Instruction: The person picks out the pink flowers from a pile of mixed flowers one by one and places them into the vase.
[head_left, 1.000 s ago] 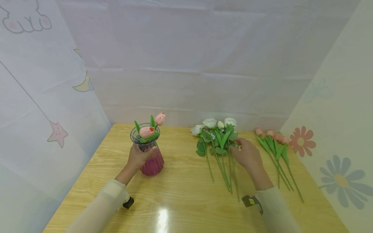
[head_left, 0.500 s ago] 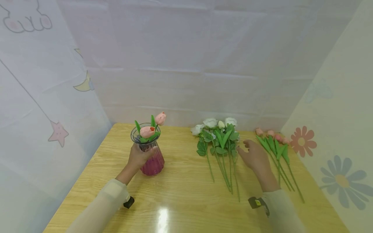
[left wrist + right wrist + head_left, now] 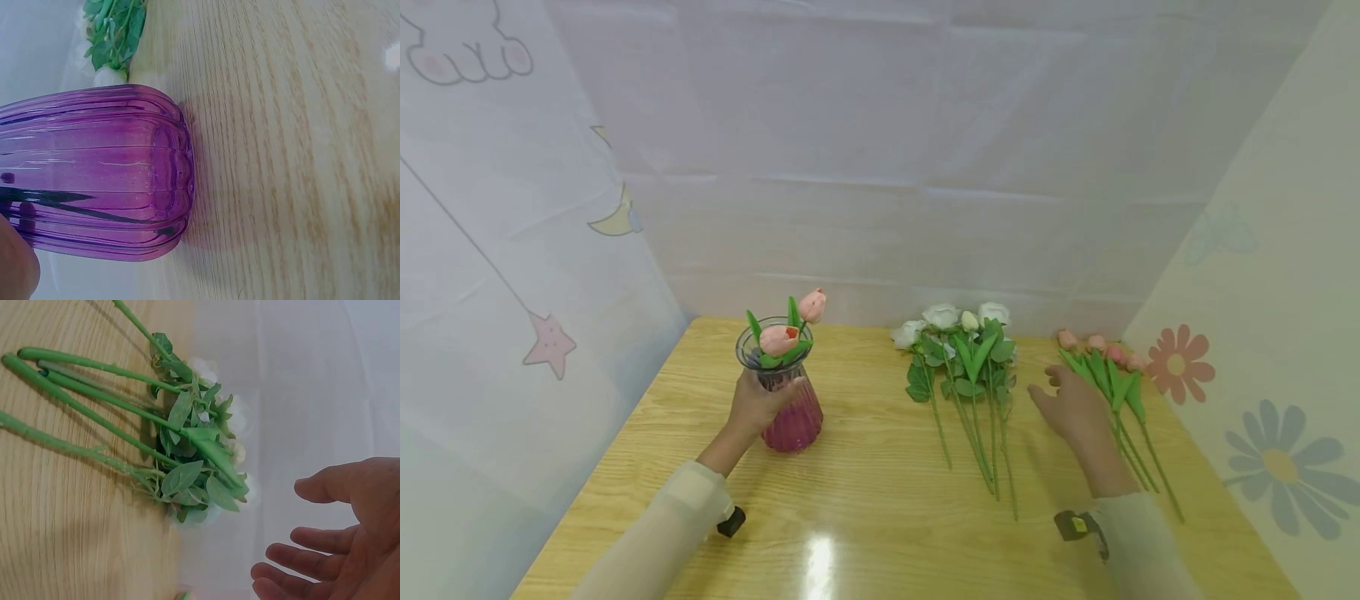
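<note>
My left hand (image 3: 758, 407) grips the neck of a ribbed glass vase (image 3: 793, 421), clear at the rim and purple below, which stands upright on the table. Two pink tulips (image 3: 779, 339) with green leaves poke out of its mouth. Through the purple glass in the left wrist view, dark stems (image 3: 94, 214) show inside. My right hand (image 3: 1073, 408) hovers with fingers spread and holds nothing. It is between a bunch of white roses (image 3: 942, 317) on its left and several pink tulips (image 3: 1116, 357) on its right, partly covering the tulips' stems. A green-leaved stem with a pale bud (image 3: 970, 322) lies among the roses.
The wooden table (image 3: 865, 467) meets a pale cloth backdrop (image 3: 880, 208) behind the flowers. Printed cloth walls flank it left and right. The rose stems (image 3: 992, 475) point toward the table's front. A dark device (image 3: 1078, 525) is strapped at my right wrist.
My right hand has moved right, away from the white roses and toward the pink tulips on the table. My left hand and the vase have stayed in place.
</note>
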The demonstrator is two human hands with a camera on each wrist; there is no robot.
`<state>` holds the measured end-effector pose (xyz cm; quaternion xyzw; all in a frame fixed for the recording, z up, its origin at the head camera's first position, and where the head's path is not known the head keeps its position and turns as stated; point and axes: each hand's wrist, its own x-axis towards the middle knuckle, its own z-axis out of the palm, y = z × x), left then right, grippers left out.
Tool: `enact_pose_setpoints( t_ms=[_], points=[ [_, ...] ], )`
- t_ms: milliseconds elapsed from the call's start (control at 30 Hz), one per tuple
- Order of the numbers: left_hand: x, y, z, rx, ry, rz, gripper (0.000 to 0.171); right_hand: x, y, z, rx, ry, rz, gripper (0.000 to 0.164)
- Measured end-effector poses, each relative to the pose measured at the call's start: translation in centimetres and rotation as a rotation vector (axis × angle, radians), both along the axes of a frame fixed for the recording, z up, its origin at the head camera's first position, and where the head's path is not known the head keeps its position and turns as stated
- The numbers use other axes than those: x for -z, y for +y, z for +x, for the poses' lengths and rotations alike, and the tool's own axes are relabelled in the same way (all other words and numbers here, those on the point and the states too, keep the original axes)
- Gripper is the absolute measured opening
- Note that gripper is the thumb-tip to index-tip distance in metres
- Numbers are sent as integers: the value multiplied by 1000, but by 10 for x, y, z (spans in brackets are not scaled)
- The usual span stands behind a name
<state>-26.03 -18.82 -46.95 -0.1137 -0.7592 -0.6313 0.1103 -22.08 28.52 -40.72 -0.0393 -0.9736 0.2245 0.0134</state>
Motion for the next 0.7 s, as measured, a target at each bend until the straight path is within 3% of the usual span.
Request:
enact_pose_setpoints(
  t_ms=[700],
  points=[
    [0,1,0,-11,-4,0,65,12,29,3,31,-34,-3,69]
  ],
)
